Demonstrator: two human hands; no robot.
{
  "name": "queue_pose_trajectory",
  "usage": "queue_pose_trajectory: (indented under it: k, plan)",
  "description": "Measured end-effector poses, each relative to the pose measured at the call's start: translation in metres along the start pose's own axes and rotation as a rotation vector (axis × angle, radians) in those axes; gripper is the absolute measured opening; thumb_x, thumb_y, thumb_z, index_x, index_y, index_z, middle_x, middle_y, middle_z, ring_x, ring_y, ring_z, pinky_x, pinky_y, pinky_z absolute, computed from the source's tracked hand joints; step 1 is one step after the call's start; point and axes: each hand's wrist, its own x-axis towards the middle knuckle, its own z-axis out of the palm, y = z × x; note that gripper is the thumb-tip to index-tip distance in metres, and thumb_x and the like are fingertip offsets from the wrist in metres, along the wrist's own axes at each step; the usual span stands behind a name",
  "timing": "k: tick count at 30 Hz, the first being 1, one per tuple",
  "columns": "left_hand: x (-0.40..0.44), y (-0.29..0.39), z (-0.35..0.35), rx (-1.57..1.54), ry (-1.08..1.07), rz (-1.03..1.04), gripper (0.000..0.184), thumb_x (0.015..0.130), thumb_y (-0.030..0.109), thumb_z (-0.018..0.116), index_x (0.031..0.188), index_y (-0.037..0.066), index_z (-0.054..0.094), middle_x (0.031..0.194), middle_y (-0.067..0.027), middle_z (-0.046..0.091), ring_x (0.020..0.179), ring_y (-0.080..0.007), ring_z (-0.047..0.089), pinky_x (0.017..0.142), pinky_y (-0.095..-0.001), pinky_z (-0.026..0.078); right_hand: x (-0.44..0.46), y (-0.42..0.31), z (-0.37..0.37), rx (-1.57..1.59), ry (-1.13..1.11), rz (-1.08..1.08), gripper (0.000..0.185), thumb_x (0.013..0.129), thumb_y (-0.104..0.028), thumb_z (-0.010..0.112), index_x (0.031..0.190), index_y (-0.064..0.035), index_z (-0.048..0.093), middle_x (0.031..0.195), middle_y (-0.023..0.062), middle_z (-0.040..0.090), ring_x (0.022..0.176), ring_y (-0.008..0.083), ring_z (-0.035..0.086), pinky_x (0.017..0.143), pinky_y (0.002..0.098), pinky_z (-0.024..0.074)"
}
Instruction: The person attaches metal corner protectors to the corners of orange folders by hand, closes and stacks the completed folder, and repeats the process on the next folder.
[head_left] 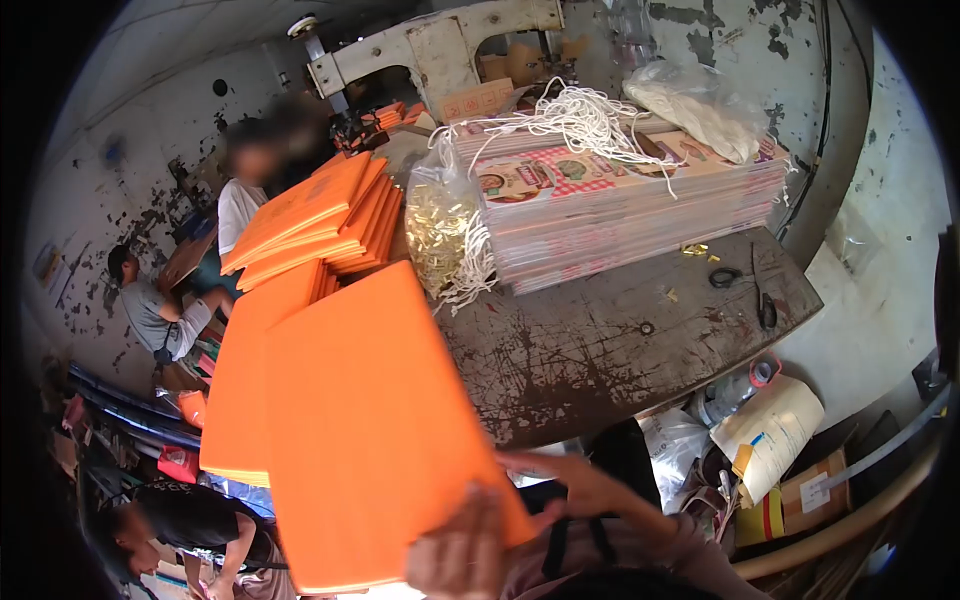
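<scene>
A large, flat orange piece (370, 420), which looks like a folded paper bag, lies tilted in front of me. My left hand (460, 550) grips its near lower edge, blurred, with fingers over the orange face. At its right edge, my right hand (580, 490) has the fingers reaching to the border and the thumb lower down at the corner. Part of that grip is hidden. Behind the held piece sits a stack of similar orange bags (250, 340), and a further fanned stack of orange bags (310, 210) rises beyond it.
A worn dark table (570, 360) carries stacked printed bags (630, 220), white cords (580, 120), a clear bag of gold pieces (440, 230) and scissors (750, 290). Behind stands a sewing-type machine (430, 55). A bottle (735, 390) sits below right. Other people (165, 310) are at left.
</scene>
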Motion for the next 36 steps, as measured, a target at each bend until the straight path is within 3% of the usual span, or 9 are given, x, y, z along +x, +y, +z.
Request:
queue_pose_trajectory:
  k: [2,5,7,17,22,24,28,32,36]
  plan:
    - [-0.003,0.031,0.021,-0.225,-0.002,-0.101,0.028,0.076,0.022,0.065,0.099,0.006,0.064,0.105,-0.0066,0.063,0.080,-0.0212,0.060,0.065,-0.0299,0.049,-0.028,-0.001,0.032,0.548,0.180,0.292,0.092,0.074,-0.053,0.064,0.138,-0.0009,0.024,0.140,0.0134,0.029,0.122,0.0220,0.039,0.101,0.0354,0.0308]
    - [-0.022,0.048,0.058,-0.303,-0.156,-0.102,0.028,0.076,0.019,0.066,0.100,0.004,0.063,0.105,-0.0113,0.061,0.086,-0.0247,0.059,0.072,-0.0328,0.049,-0.049,0.023,0.037,0.892,0.220,-0.088,0.079,0.079,-0.038,0.066,0.135,0.0013,0.028,0.133,0.0115,0.038,0.118,0.0186,0.042,0.098,0.0319,0.0347]
    - [-0.029,0.057,0.078,-0.605,0.014,-0.197,0.037,0.073,0.013,0.068,0.108,0.004,0.059,0.108,-0.0175,0.057,0.094,-0.0320,0.057,0.080,-0.0372,0.048,-0.053,0.018,0.030,0.481,0.611,0.172,0.060,0.082,-0.024,0.064,0.129,0.0017,0.038,0.119,0.0096,0.050,0.108,0.0139,0.048,0.091,0.0279,0.0395]
    - [-0.005,0.029,0.034,-0.944,-0.266,-0.156,0.051,0.068,0.003,0.070,0.116,0.002,0.052,0.120,-0.0218,0.049,0.108,-0.0373,0.051,0.088,-0.0398,0.045,-0.034,-0.049,0.001,-0.038,0.594,0.253,0.040,0.083,-0.018,0.062,0.117,0.0018,0.052,0.096,0.0095,0.062,0.088,0.0129,0.057,0.080,0.0258,0.0445]
    - [-0.013,-0.011,0.042,-0.449,0.122,-0.236,0.037,0.073,0.011,0.068,0.108,0.003,0.059,0.118,-0.0192,0.052,0.104,-0.0329,0.055,0.084,-0.0364,0.047,0.000,-0.069,-0.055,0.187,1.082,-0.046,0.018,0.085,-0.014,0.060,0.090,0.0027,0.062,0.079,0.0044,0.063,0.067,0.0069,0.056,0.058,0.0233,0.0451]
    - [-0.008,-0.042,0.069,-0.502,0.128,-0.344,0.056,0.079,0.032,0.065,0.117,-0.006,0.050,0.118,-0.0187,0.051,0.103,-0.0301,0.055,0.082,-0.0409,0.047,0.017,-0.088,-0.086,0.181,1.025,-0.155,0.021,0.085,-0.017,0.061,0.092,0.0030,0.061,0.076,0.0034,0.062,0.061,0.0072,0.055,0.055,0.0236,0.0445]
    - [0.031,-0.102,0.105,-0.331,0.421,-0.461,0.057,0.078,0.014,0.064,0.126,-0.004,0.038,0.134,-0.0232,0.031,0.120,-0.0363,0.038,0.098,-0.0434,0.035,0.048,-0.108,-0.129,-0.147,0.871,-0.399,0.031,0.083,-0.025,0.063,0.093,0.0043,0.061,0.079,0.0046,0.063,0.067,0.0089,0.057,0.060,0.0235,0.0451]
    - [0.068,-0.156,0.129,-0.909,0.280,-0.603,0.052,0.079,0.014,0.067,0.119,-0.007,0.042,0.111,-0.0196,0.053,0.105,-0.0233,0.053,0.089,-0.0354,0.042,0.074,-0.124,-0.172,-0.341,0.688,-0.609,0.035,0.084,-0.029,0.062,0.093,0.0042,0.062,0.084,0.0061,0.063,0.072,0.0106,0.058,0.064,0.0227,0.0442]
    - [0.102,-0.155,0.153,-0.746,0.333,-0.450,0.047,0.081,0.016,0.066,0.116,-0.007,0.044,0.089,-0.0141,0.061,0.086,-0.0165,0.058,0.075,-0.0284,0.046,0.085,-0.114,-0.217,-0.420,0.716,-0.665,0.032,0.086,-0.027,0.059,0.094,0.0039,0.061,0.084,0.0062,0.063,0.072,0.0109,0.057,0.063,0.0220,0.0433]
